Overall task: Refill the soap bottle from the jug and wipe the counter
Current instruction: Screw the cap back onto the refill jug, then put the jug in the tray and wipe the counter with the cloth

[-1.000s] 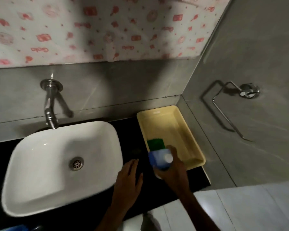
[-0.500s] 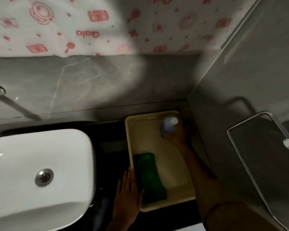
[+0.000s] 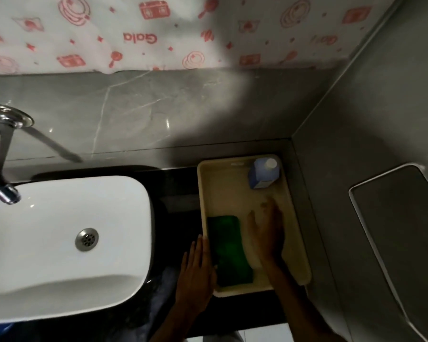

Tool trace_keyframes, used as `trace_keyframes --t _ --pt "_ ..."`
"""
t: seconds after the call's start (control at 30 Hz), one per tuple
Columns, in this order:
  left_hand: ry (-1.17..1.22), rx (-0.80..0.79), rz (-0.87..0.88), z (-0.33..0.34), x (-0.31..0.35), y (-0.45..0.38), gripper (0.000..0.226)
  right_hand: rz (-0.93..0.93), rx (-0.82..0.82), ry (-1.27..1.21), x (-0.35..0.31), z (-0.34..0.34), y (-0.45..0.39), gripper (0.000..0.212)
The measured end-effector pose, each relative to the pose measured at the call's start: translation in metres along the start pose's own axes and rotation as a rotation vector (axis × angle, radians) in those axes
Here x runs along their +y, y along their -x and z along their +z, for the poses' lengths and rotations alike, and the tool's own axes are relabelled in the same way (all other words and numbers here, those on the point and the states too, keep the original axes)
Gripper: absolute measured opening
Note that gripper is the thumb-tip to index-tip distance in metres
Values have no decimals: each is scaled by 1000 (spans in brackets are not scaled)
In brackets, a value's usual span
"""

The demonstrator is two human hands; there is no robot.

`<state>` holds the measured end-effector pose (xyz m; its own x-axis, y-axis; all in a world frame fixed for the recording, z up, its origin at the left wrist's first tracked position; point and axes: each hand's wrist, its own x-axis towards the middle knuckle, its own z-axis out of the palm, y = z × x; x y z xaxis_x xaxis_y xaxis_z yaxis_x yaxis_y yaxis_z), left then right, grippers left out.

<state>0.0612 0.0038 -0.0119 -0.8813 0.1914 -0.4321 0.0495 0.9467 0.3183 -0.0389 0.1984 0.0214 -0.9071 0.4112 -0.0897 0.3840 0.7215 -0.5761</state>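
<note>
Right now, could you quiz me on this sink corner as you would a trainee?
1. True or false: the soap bottle stands in the far right corner of the cream tray.
2. Which thing lies in the tray's near left part? A) a green cloth B) a red cup C) a metal spoon
3. Fill in: the left hand rests flat along the tray's ____ rim.

Key: 1 true. 2 A, the green cloth lies there, just left of the open right hand, which is over the tray and holds nothing. 3 left.
</note>
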Motion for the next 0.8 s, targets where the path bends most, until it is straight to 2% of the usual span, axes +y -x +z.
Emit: trace_keyframes --t 0.07,0.17,0.23,0.33,0.43,0.6,0.7,0.8 --pt "3 -13 22 -1 -3 1 70 -229 -257 90 7 22 54 52" --pt "22 -18 57 -3 -8 4 72 -227 -503 258 13 45 80 63" --pt "49 -16 54 -4 -9 7 75 -243 -537 369 14 53 88 72" --pt "51 -38 51 1 -9 12 79 -242 -508 409 11 57 96 72" --pt "61 -27 55 2 -6 18 74 -205 -453 398 9 60 92 60" --pt "143 40 89 2 -14 35 65 -174 -432 333 12 53 73 62" --pt "165 68 92 3 -34 53 62 -3 -286 89 1 40 73 47" --pt "177 102 91 7 -63 79 60 12 -99 -64 -17 27 92 41"
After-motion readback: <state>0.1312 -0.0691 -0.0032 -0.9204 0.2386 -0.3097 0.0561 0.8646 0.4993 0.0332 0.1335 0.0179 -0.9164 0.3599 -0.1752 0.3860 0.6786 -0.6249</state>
